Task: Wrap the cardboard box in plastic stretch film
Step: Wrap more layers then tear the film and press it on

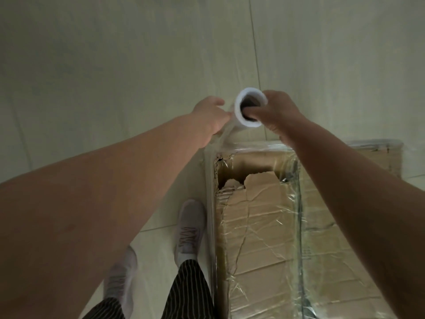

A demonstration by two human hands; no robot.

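A tall brown cardboard box (pixel 259 229) stands on the floor at the lower right, its torn top and sides covered by clear stretch film (pixel 212 180). Above its far left corner I hold a white roll of stretch film (pixel 239 111), seen end-on. My right hand (pixel 278 111) grips the roll with a finger hooked into its core. My left hand (pixel 210 117) holds the roll's left side, where a twisted band of film runs down to the box's corner. The far end of the roll is hidden.
Pale tiled floor (pixel 115 77) spreads to the left and beyond the box. My two feet in light sneakers (pixel 189 229) stand just left of the box. A second film-wrapped box face (pixel 377 155) shows at the right behind my right forearm.
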